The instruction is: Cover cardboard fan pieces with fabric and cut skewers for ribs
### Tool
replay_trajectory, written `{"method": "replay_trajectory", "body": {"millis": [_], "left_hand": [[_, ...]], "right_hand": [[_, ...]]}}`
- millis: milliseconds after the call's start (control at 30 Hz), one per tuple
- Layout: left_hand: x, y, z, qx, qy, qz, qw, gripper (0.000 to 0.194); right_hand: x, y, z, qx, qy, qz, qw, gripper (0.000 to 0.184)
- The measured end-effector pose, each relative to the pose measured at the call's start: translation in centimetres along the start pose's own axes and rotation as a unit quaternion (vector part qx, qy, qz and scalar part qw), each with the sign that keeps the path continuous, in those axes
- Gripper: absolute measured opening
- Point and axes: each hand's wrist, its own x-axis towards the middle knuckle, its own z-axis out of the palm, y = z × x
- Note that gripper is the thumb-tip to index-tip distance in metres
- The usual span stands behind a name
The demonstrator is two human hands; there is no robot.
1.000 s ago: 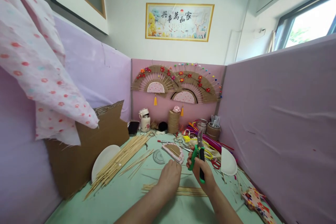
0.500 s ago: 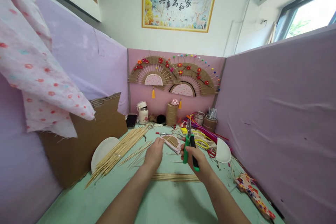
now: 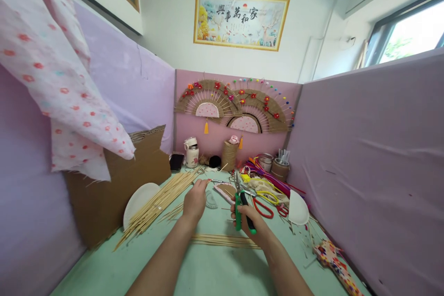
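Note:
My right hand point(image 3: 251, 222) grips pruning shears point(image 3: 243, 206) with green and black handles, their metal blades pointing up and away. My left hand point(image 3: 195, 201) has its fingers drawn together, tips at the red end of a thin pen point(image 3: 219, 181); whether they grip it or something small is unclear. Between the hands lie a clear protractor point(image 3: 211, 200) and a half-round cardboard piece point(image 3: 225, 190) edged in pink cloth, partly behind the shears. Several thin bamboo sticks point(image 3: 222, 240) lie side by side nearer me, below both hands.
A big bundle of bamboo sticks point(image 3: 163, 199) rests over a white plate point(image 3: 138, 201) at left. Red-handled scissors point(image 3: 263, 208), yellow-handled scissors point(image 3: 268, 196) and a half plate point(image 3: 298, 208) lie at right. Behind stand a twine spool point(image 3: 229, 155) and a bottle point(image 3: 191, 151). Partitions enclose the table.
My left hand has moved left, off the half-round piece, uncovering the protractor. The shears have moved left and lower, and the red-handled scissors show more. The camera view has shifted slightly.

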Motion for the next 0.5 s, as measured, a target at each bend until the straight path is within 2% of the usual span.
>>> {"method": "replay_trajectory", "body": {"millis": [267, 500], "left_hand": [[-0.6, 0.6, 0.0, -0.027, 0.056, 0.037, 0.997, 0.038], [-0.6, 0.4, 0.2, -0.050, 0.079, 0.065, 0.994, 0.035]], "right_hand": [[-0.7, 0.9, 0.9, -0.070, -0.032, 0.025, 0.997, 0.048], [-1.1, 0.9, 1.3, -0.104, -0.036, 0.015, 0.994, 0.048]]}}
